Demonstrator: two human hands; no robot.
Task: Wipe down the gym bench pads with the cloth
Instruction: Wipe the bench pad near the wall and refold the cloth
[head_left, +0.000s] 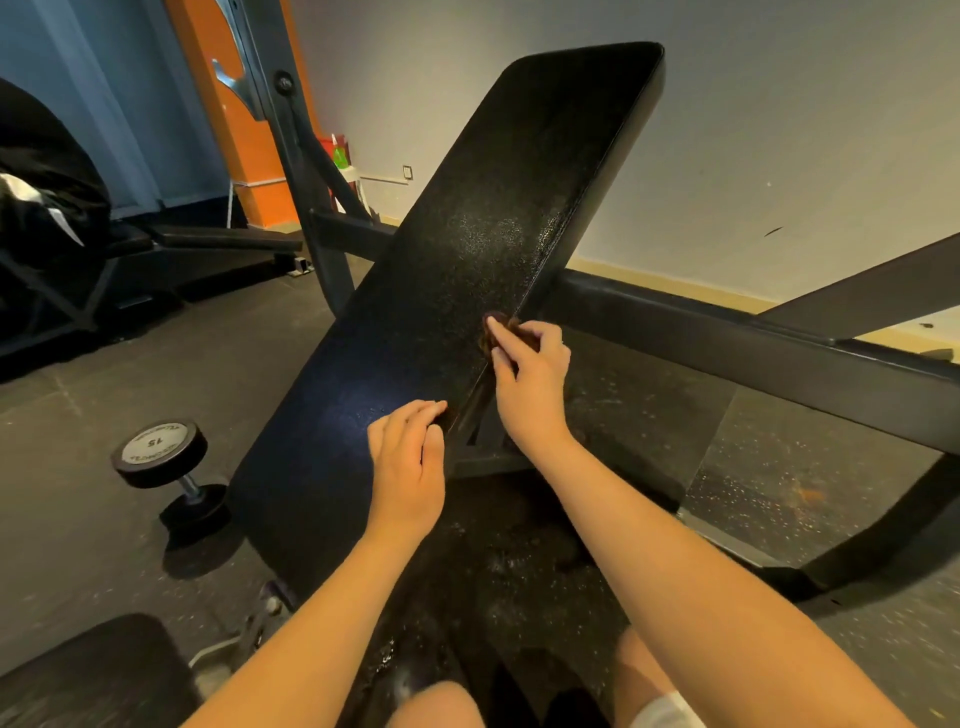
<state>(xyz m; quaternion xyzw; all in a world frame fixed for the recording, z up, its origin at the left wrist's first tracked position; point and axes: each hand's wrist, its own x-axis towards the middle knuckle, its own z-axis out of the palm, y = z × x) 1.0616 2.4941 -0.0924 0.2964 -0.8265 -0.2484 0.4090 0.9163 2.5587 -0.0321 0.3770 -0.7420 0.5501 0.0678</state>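
Note:
A long black bench pad (467, 223) slopes up and away from me, its surface speckled with droplets. My right hand (530, 379) grips a small dark brown cloth (511, 332) against the pad's right edge, about halfway up. My left hand (408, 457) lies lower on the pad near the same edge, fingers bent over a dark bit of something (448, 415); I cannot tell if it is part of the cloth. Most of the cloth is hidden under my fingers.
A dumbbell (166, 467) marked 15 lies on the rubber floor left of the pad. The bench's black frame (727, 338) runs off to the right. Another bench (208, 249) and a rack upright (291, 156) stand at back left. A second pad corner (88, 670) shows at bottom left.

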